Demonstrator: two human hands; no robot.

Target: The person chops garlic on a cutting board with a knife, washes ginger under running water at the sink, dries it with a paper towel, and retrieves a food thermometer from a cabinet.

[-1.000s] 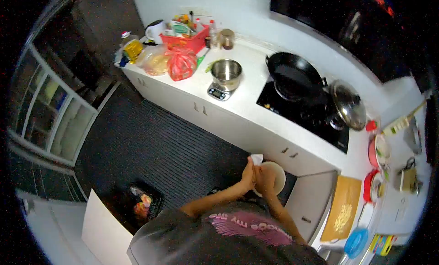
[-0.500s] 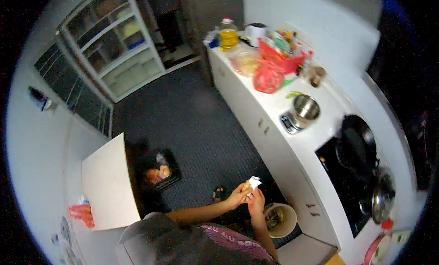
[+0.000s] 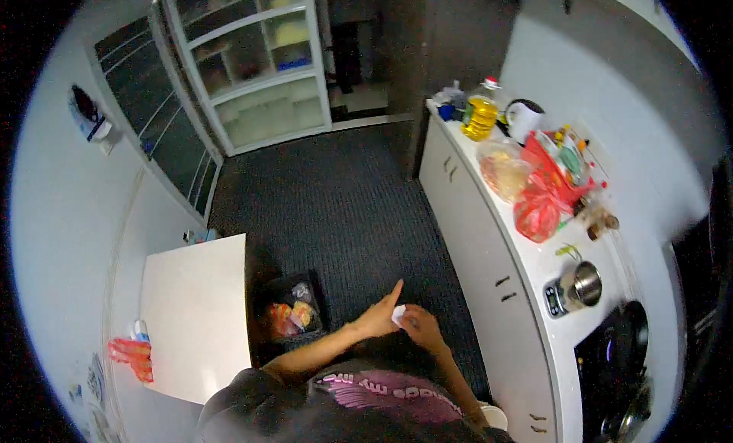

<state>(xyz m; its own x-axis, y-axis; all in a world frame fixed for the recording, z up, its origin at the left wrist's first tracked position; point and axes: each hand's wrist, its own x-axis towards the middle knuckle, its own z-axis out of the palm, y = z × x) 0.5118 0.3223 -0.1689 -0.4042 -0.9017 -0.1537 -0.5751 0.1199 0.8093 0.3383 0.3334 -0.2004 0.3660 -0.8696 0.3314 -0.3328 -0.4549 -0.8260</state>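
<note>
My left hand (image 3: 376, 321) is out in front of my body with a finger stretched out, away from me. My right hand (image 3: 424, 328) has its fingers closed on a small white tissue (image 3: 398, 315), which it holds against the left hand. Part of the tissue and the left hand's other fingers are hidden. Both hands are in the air above the dark floor (image 3: 359, 206).
A black crate (image 3: 319, 321) with colourful packets stands left of my hands, beside a white table (image 3: 198, 313). To the right runs a counter (image 3: 527, 267) with a kitchen scale (image 3: 556, 299), a steel pot (image 3: 587, 284), a red bag (image 3: 538, 212) and an oil bottle (image 3: 480, 114). A white bin (image 3: 495, 417) is partly hidden.
My view has turned left. The hands were together around the tissue and a tan item; now the left hand has a finger extended, and the tan item no longer shows.
</note>
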